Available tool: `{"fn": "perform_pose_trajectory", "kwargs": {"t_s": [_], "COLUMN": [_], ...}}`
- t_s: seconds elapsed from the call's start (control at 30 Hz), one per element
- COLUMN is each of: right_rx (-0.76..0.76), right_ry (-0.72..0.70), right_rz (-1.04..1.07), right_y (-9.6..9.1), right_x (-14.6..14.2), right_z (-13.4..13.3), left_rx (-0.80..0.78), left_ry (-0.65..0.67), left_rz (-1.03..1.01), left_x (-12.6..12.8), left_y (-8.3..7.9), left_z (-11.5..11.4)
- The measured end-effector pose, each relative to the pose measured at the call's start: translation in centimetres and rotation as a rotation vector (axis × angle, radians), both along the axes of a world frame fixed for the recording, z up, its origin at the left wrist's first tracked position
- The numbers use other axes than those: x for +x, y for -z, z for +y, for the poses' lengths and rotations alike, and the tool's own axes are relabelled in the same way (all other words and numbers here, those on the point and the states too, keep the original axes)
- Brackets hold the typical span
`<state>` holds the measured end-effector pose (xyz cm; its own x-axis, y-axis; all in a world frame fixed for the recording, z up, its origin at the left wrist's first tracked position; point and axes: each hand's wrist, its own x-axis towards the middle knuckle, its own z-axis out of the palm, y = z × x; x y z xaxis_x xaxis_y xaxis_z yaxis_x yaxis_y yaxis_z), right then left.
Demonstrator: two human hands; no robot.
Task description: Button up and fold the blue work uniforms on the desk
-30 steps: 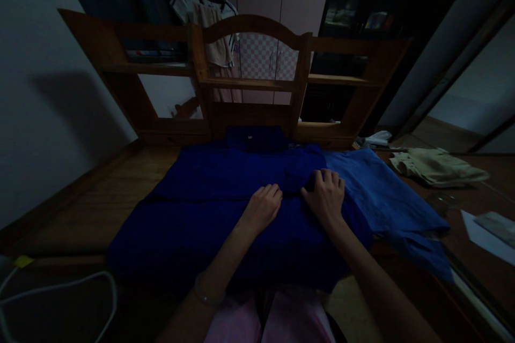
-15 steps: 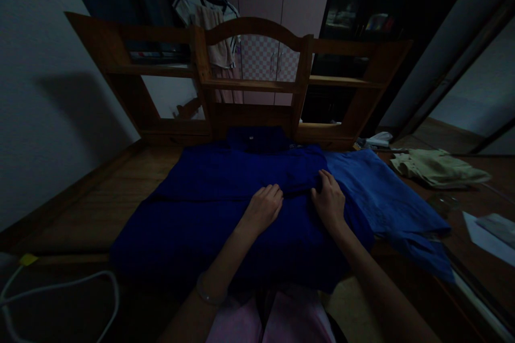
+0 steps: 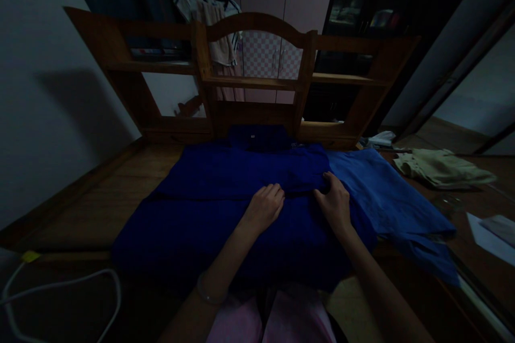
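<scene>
A dark blue long garment that looks like a shirt [image 3: 193, 225] lies spread on a wooden surface, its collar [image 3: 257, 138] at the far end. A seam or opening edge runs across its middle. My left hand [image 3: 265, 206] rests on that edge with its fingers curled together over the cloth. To the right, my right hand [image 3: 336, 203] touches the same garment, its thumb apart from the bent fingers. The fingertips of both hands are partly hidden against the dark cloth.
Behind the garment stands a wooden shelf unit [image 3: 257, 83]. A lighter blue garment [image 3: 374, 187] lies at the right, with folded pale green cloth [image 3: 442, 167] and papers [image 3: 491, 238] beyond it. A white cable [image 3: 60, 282] loops at lower left.
My right hand has shifted slightly right along the garment, and its thumb stands a little farther from the fingers. My left hand has stayed almost in place.
</scene>
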<state>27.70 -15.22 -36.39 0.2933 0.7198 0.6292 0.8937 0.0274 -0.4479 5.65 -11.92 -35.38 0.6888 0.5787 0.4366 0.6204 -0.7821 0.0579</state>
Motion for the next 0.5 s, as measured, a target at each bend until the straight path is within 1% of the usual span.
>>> {"fn": "perform_pose_trajectory", "kwargs": {"t_s": [0.17,0.27,0.37,0.43,0.5], "right_rx": [0.024,-0.010,-0.032,-0.021,-0.001], "right_ry": [0.020,-0.020,-0.093,-0.126,-0.121], "right_rz": [0.029,0.073,0.160,0.227,0.272], "right_y": [-0.3,0.0,0.2,0.3,0.4], "right_x": [-0.1,0.5,1.2,1.6,1.8], "right_z": [-0.2,-0.2,-0.2,-0.2,-0.2], "left_rx": [-0.017,-0.024,-0.029,-0.033,-0.033], "left_ry": [0.029,0.031,0.024,0.020,0.013], "left_rz": [0.005,-0.005,-0.012,-0.013,-0.011], "left_x": [-0.1,0.0,0.0,0.1,0.1], "left_y": [-0.1,-0.1,0.0,0.0,0.0], "left_z": [-0.1,-0.1,0.0,0.0,0.0]}}
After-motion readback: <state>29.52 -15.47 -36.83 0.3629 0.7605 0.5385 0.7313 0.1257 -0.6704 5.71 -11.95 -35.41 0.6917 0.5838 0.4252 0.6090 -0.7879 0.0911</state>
